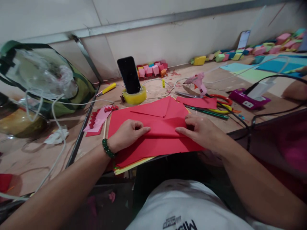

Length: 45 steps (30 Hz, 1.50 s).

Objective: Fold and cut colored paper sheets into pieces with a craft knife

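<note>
A folded piece of red paper (165,126) lies across a stack of red sheets (124,147) at the table's front edge. My left hand (128,134), with a green bead bracelet (108,148) at the wrist, has curled fingers and its thumb on the left end of the fold. At the other end, my right hand (201,129) pinches the paper between thumb and fingers. Beyond the fold lies a red flap with a pointed corner (155,108). Yellow sheets (134,165) show under the stack's front edge.
A phone (129,75) stands in a yellow tape roll (135,96) behind the stack. To the right are a pink glue gun (198,82), scissors (224,103) and a purple power strip (249,99). A cutter (107,89) and green bag (82,86) are left. Another person's hand (296,89) rests far right.
</note>
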Available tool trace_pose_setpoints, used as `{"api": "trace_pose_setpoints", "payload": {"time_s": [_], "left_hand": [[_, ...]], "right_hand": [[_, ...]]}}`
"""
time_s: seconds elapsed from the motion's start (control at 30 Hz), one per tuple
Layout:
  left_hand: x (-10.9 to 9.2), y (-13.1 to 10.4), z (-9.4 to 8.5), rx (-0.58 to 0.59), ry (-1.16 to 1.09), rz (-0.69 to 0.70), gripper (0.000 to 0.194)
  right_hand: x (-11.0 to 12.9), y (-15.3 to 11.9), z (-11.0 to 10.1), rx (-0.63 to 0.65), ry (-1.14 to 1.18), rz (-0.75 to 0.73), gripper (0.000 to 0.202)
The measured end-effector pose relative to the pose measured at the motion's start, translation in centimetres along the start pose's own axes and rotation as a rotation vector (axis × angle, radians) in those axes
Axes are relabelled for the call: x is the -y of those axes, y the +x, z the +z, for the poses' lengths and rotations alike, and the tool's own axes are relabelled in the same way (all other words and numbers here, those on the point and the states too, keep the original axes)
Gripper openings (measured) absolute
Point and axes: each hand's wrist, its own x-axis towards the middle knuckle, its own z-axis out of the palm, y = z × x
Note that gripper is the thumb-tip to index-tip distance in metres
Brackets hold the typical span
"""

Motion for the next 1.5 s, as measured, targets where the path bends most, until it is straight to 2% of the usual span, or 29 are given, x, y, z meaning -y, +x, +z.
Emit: {"api": "trace_pose_setpoints", "payload": {"time_s": [0.17,0.43,0.73,0.97,1.17,1.33,1.5], "left_hand": [[0.0,-0.1,-0.2,0.05,-0.056,0.008,0.044],[0.0,0.1,-0.1,0.021,-0.032,0.004,0.045],[0.0,0.3,0.3,-0.003,0.038,-0.004,0.045],[-0.2,0.1,-0.6,0.081,-0.161,-0.129,0.044],[-0.3,0.2,-0.3,0.078,-0.107,-0.112,0.043],[-0.3,0.2,0.0,0.027,-0.04,-0.056,0.043],[-0.3,0.0,-0.5,0.107,-0.167,-0.075,0.04]], "right_hand": [[0.4,-0.3,-0.1,-0.038,-0.079,0.038,0.04],[0.3,-0.8,0.0,-0.047,-0.167,0.066,0.039],[0.4,-1.2,0.2,-0.073,-0.105,0.056,0.037],[0.0,-1.1,0.7,-0.088,-0.08,0.015,0.035],[0.0,-1.2,0.4,-0.109,-0.068,0.017,0.037],[0.0,-1.8,-0.3,-0.062,-0.007,-0.027,0.039],[-0.3,-2.3,0.1,-0.114,0.04,-0.012,0.037]]}}
